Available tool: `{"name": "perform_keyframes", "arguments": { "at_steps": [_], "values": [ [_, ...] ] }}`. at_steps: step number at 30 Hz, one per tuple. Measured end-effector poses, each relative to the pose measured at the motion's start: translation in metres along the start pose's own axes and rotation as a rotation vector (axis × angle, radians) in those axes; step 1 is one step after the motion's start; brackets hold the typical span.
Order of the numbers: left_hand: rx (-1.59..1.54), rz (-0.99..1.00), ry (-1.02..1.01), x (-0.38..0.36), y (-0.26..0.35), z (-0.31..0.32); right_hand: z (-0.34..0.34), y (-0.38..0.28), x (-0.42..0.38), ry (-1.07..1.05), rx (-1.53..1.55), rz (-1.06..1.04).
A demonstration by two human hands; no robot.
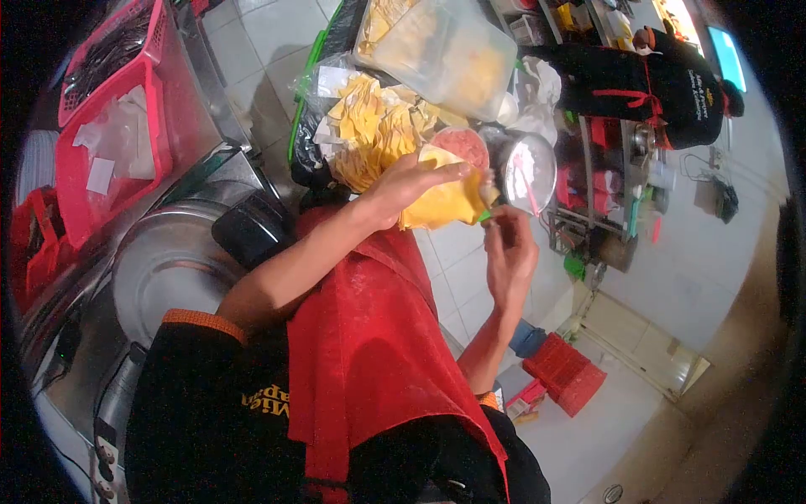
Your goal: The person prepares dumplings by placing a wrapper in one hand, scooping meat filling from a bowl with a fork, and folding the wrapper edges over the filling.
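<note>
My left hand [396, 191] is closed around a stack of square yellow dough wrappers [441, 206], thumb lying across the top. Beside the wrappers' right corner, my right hand [510, 244] pinches a small green-handled tool [484, 216]; its far end is too blurred to name. Just beyond the wrappers is a round container of pink minced filling [463, 146]. To its right stands a metal bowl [550, 172] with white contents and a pink utensil in it. Many folded yellow dumplings [369, 126] are heaped beyond my left hand.
A translucent plastic tub [445, 59] stands behind the dumplings. At left are a large round metal lid [168, 273] and pink baskets [109, 160]. Another person [646, 88] in dark clothes is near shelves at upper right. A red crate [567, 374] sits on the floor.
</note>
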State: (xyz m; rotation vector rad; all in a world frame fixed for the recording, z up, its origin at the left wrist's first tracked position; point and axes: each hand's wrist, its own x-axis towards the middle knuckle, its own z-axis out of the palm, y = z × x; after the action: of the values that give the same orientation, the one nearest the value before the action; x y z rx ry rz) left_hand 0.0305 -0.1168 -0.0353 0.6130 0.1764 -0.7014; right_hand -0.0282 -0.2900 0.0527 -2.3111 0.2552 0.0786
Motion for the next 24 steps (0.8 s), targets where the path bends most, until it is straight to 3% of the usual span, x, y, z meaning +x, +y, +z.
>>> {"name": "perform_keyframes", "arguments": {
  "at_steps": [2,4,6,14,19,22,24],
  "values": [
    [-0.038,-0.041,-0.02,0.0,0.001,-0.003,-0.007,0.004,0.0,0.009,0.007,0.033],
    [-0.076,-0.081,-0.04,0.001,0.0,-0.005,-0.011,0.005,0.0,0.047,0.312,0.154],
    [-0.175,-0.118,-0.081,0.001,-0.001,-0.008,-0.014,0.009,-0.003,0.051,0.349,0.124],
    [-0.325,-0.216,-0.207,-0.002,0.002,-0.012,-0.015,0.03,-0.003,-0.157,0.701,0.274],
    [-0.355,-0.23,-0.284,-0.003,-0.002,-0.016,-0.009,0.051,0.001,-0.208,0.747,0.269],
    [-0.399,-0.219,-0.326,-0.004,-0.002,-0.015,-0.008,0.04,-0.003,-0.121,0.667,0.271],
    [-0.33,-0.192,-0.287,-0.003,-0.002,-0.016,-0.012,0.024,-0.008,0.031,0.393,0.12]
  ]
}}
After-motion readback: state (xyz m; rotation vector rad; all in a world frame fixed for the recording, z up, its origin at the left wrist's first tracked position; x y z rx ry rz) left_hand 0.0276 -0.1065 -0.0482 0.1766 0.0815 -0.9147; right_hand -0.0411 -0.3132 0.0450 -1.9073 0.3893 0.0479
